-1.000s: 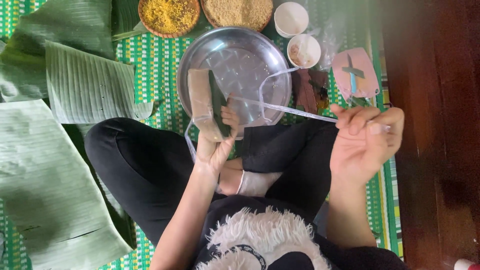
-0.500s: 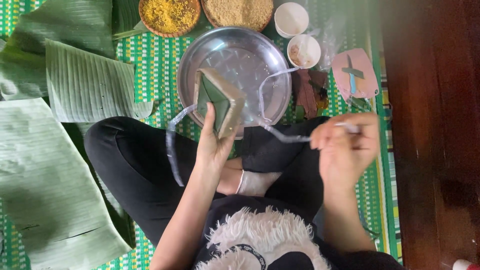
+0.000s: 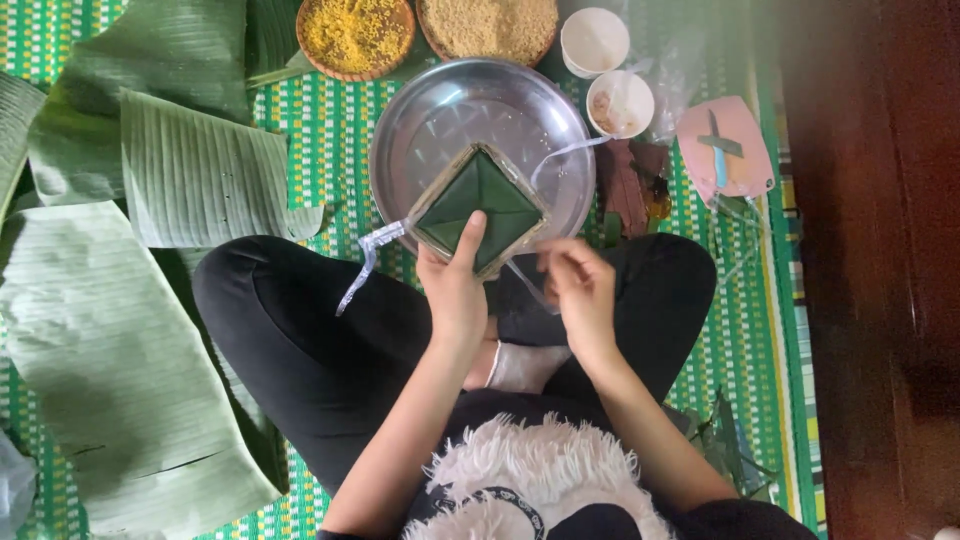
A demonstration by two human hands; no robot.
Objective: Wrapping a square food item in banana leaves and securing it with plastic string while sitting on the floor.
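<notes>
The person sits cross-legged on the green woven mat (image 3: 330, 150), and the left hand (image 3: 455, 290) is grasping the square leaf-wrapped parcel (image 3: 480, 205), thumb pressed flat on its top face. The parcel sits tilted like a diamond over the six o'clock edge of the round metal tray (image 3: 440, 120), held just above the lap. The right hand (image 3: 580, 290) is right beside it at four o'clock, fingers (image 3: 565, 262) pinched together, seemingly on the clear plastic strip (image 3: 365, 262), though the pinch itself is hard to make out. That strip trails out at eight o'clock from the parcel and loops away again at two o'clock across the tray. Up at twelve o'clock stand a basket of yellow filling (image 3: 352, 32) and a basket of tan grain (image 3: 490, 25), two small white cups (image 3: 608, 72) just right of them. Broad banana leaves (image 3: 110, 340) lie spread at nine o'clock. A pink board with a knife (image 3: 726, 150) rests at three o'clock.
</notes>
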